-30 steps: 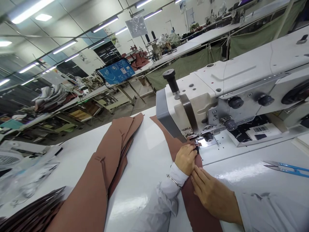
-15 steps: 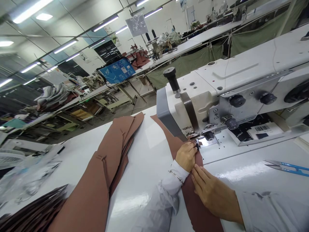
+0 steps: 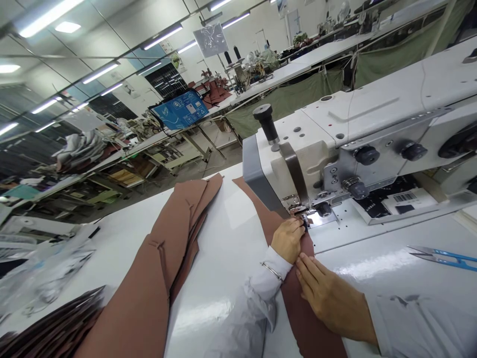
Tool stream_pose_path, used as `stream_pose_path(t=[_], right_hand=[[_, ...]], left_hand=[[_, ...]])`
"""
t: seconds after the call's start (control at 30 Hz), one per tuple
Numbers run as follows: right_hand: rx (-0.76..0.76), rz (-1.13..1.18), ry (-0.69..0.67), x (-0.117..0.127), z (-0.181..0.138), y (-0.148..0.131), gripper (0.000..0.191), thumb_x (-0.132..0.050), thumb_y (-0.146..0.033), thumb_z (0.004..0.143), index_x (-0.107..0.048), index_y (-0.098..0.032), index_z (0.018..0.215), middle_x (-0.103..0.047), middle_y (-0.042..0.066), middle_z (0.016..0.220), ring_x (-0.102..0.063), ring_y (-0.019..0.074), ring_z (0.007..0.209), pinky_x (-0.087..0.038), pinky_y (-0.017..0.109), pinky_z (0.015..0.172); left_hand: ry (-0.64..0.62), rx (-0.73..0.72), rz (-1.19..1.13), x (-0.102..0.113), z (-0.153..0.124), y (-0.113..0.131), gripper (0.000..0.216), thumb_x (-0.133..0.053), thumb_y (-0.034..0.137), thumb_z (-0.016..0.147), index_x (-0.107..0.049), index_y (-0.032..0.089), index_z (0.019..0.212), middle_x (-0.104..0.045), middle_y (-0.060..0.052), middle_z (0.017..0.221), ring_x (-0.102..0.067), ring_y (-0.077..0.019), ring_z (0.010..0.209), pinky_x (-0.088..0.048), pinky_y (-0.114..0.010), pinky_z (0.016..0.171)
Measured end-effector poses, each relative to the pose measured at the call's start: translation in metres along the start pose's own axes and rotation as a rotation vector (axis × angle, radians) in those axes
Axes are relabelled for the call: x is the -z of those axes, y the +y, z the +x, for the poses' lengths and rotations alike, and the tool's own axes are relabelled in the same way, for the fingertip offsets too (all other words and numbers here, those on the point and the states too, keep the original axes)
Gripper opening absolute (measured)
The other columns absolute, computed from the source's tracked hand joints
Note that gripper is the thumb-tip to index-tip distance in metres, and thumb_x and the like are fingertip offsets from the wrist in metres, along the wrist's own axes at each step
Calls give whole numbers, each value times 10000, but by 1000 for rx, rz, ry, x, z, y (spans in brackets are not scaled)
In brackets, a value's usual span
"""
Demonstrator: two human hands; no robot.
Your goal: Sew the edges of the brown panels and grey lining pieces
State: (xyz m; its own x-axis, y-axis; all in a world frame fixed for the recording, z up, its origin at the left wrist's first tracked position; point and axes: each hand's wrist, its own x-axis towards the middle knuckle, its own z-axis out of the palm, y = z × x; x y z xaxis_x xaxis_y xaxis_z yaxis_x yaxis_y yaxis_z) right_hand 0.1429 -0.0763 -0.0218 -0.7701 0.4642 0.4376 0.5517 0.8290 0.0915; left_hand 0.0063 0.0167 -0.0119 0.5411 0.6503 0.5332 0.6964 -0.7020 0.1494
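A brown fabric piece (image 3: 315,328) runs under the presser foot (image 3: 303,219) of a white sewing machine (image 3: 316,154). My left hand (image 3: 286,241) is on this fabric just in front of the foot, fingers bent and gathered at its edge; their tips are partly hidden. My right hand (image 3: 330,296) lies flat on the same piece, nearer to me, fingers stretched out and touching the left hand near its wrist. To the left, a stack of brown fabric pieces (image 3: 149,268) spreads over the white table (image 3: 208,258).
Blue-handled thread snips (image 3: 443,257) lie at the right. A small box with a barcode label (image 3: 406,201) sits under the machine arm. Dark folded pieces (image 3: 52,323) and clear plastic bags (image 3: 48,273) are at the left. Another sewing bench (image 3: 298,64) stands behind.
Almost nothing differs. Both hands and the fabric keep nearly the same place, and the view has shifted very slightly.
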Motion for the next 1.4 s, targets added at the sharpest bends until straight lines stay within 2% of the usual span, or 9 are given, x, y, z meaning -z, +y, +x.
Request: stream_pose_path(t=[0.13,0.27,0.37,0.47,0.67,0.8,0.93,1.07,1.4], right_hand=[[-8,21,19,1,0,0,386,-524,-191,804,-522,41,1113,-476,259,1184,-406,344,1143,-369,478,931],[-59,171,91,4,-3,18,312,-464,-160,827,-553,14,1070,-512,201,1156,-441,260,1119,-408,378,937],[-154,261,84,8,-6,44,348,-524,-260,826,-558,-24,1078,-533,164,1127,-449,257,1092,-420,398,924],[-102,325,38,9,-8,67,489,-609,-397,781,-542,-52,1122,-529,144,1146,-412,259,1128,-397,411,943],[-57,391,-42,11,-7,81,531,-639,-496,731,-567,-110,1089,-541,118,1128,-384,253,1152,-254,479,1017],[-28,444,-89,14,-1,83,420,-614,-471,766,-582,-119,994,-555,102,1085,-339,262,1195,-144,517,1044],[-60,514,-80,13,4,84,341,-660,-444,733,-585,-137,859,-566,78,999,-400,245,1138,-243,453,1014],[-70,540,-93,11,5,84,307,-662,-407,740,-582,-137,861,-559,77,984,-403,245,1124,-314,420,960],[-107,510,-66,5,15,96,271,-615,-370,788,-579,-125,899,-552,98,1008,-450,244,1044,-349,442,919]], left_hand=[[-39,14,-13,0,-1,1,216,-414,103,853,-628,132,836,-650,-81,949,-564,-174,965,-500,-346,864],[-65,48,-16,5,-3,5,215,-396,118,852,-608,123,889,-614,-106,974,-541,-187,965,-509,-347,821],[-106,45,10,10,-6,9,221,-396,127,836,-585,113,951,-597,-113,986,-519,-212,981,-495,-368,809],[-128,45,48,14,-9,13,260,-385,134,819,-560,113,1009,-579,-127,1024,-496,-235,1012,-473,-398,819],[-203,80,78,14,-9,20,300,-392,128,778,-539,106,1039,-553,-143,1064,-473,-254,1042,-460,-415,836],[-224,104,82,13,-9,22,307,-396,129,775,-533,100,1048,-548,-149,1079,-467,-261,1054,-454,-424,852],[-160,107,13,15,-14,22,305,-399,135,777,-543,89,1042,-555,-150,1100,-467,-256,1074,-454,-410,879],[-79,98,-26,15,-18,22,296,-393,130,792,-562,77,1029,-570,-150,1109,-472,-247,1089,-461,-393,889],[-175,143,38,5,-3,7,318,-400,109,760,-549,65,1037,-577,-163,1090,-522,-254,1019,-453,-436,901]])
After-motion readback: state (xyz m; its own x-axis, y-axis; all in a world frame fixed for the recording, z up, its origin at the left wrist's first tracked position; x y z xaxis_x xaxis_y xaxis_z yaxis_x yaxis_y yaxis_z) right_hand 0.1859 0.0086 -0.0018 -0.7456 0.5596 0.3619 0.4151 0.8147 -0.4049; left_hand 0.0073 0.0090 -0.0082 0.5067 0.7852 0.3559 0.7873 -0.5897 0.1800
